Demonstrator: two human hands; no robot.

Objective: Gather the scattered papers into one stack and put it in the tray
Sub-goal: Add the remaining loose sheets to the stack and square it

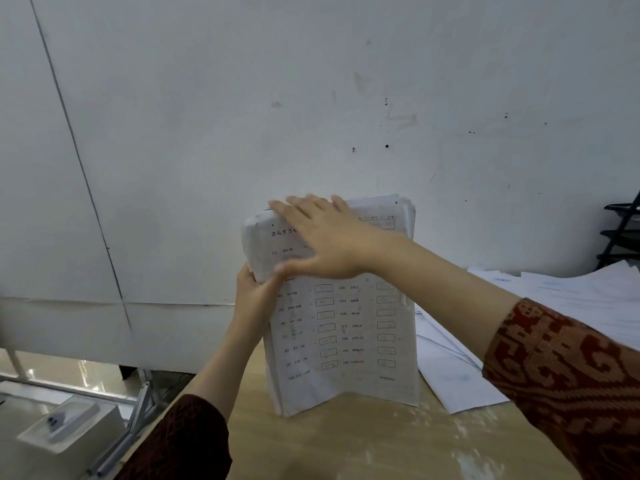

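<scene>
A thick stack of printed worksheets [346, 341] stands upright on its bottom edge on the wooden table [346, 445]. My left hand [254, 299] grips the stack's left edge about halfway up. My right hand [325, 237] lies flat with straight fingers across the upper front of the stack, near its top left corner, which bends forward. More loose white papers [554, 299] lie spread on the table to the right. A black wire tray rack [620, 233] shows at the far right edge, partly cut off.
A white wall [311, 98] rises directly behind the table. Left of the table, lower down, a metal frame [138, 410] and a white box-like object [65, 424] sit on the floor. The table's left edge runs diagonally near my left forearm.
</scene>
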